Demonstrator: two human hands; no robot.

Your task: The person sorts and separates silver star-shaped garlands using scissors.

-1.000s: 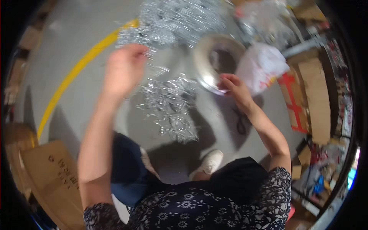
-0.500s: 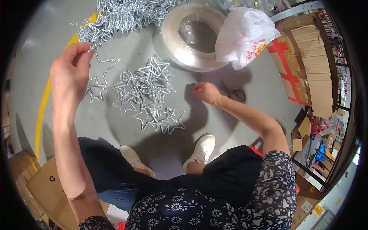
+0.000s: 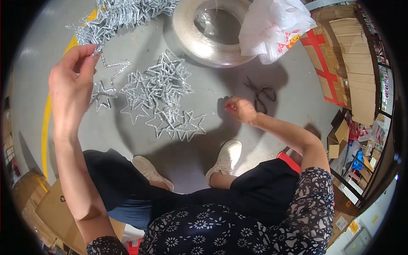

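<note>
A large spool of clear line (image 3: 212, 40) sat at upper centre, a white plastic bag (image 3: 274, 25) just beside it. Black scissors (image 3: 260, 94) lay below them. Flattened cardboard (image 3: 348, 59) was stacked at upper right.

A silver glitter star outline (image 3: 111, 68) hangs from the raised left hand (image 3: 70, 87), pinched at its top point and tilted above the floor (image 3: 272, 127). Beneath it, a loose heap of matching stars (image 3: 163, 100) lies flat and overlapping on the floor.
</note>
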